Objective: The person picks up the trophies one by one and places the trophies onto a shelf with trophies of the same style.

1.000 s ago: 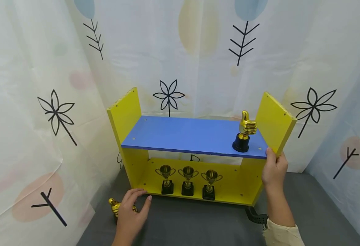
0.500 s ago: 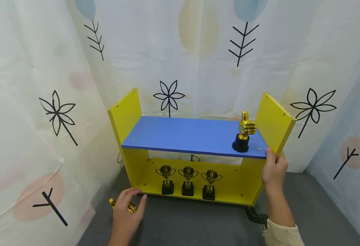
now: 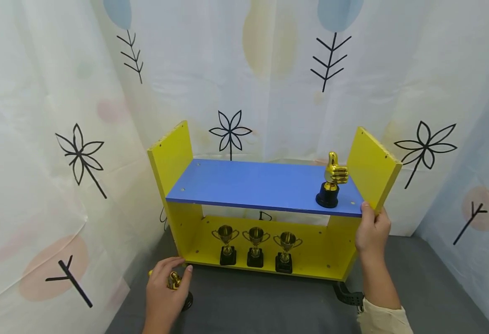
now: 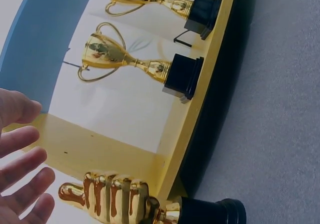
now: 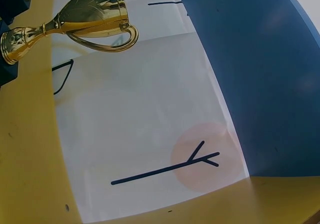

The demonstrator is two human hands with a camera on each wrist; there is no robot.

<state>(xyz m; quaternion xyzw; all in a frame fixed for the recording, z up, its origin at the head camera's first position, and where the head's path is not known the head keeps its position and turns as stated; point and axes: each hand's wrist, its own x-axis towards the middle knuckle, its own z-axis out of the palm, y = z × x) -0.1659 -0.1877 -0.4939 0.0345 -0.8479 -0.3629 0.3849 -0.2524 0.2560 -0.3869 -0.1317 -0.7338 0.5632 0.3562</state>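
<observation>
My left hand (image 3: pixel 163 292) is over the grey table at the shelf's front left corner, fingers spread. Beside it stands a gold thumbs-up trophy (image 4: pixel 117 199) on a black round base, partly hidden by the hand in the head view. The left wrist view shows a gap between the fingers (image 4: pixel 27 161) and this trophy. My right hand (image 3: pixel 372 232) grips the right edge of the yellow and blue shelf (image 3: pixel 253 183), thumb at the blue board's corner. A second thumbs-up trophy (image 3: pixel 335 175) stands upright on the blue board's right end.
Three gold cup trophies, the left cup (image 3: pixel 228 255), middle cup (image 3: pixel 255 257) and right cup (image 3: pixel 285 264), stand in a row on the yellow lower board. Yellow side panels (image 3: pixel 374 162) rise above the blue board. A patterned curtain (image 3: pixel 269 69) hangs behind.
My left hand has moved slightly left and toward me, away from the lower board's front edge. More of the trophy's base now shows beside it. The right hand keeps its grip.
</observation>
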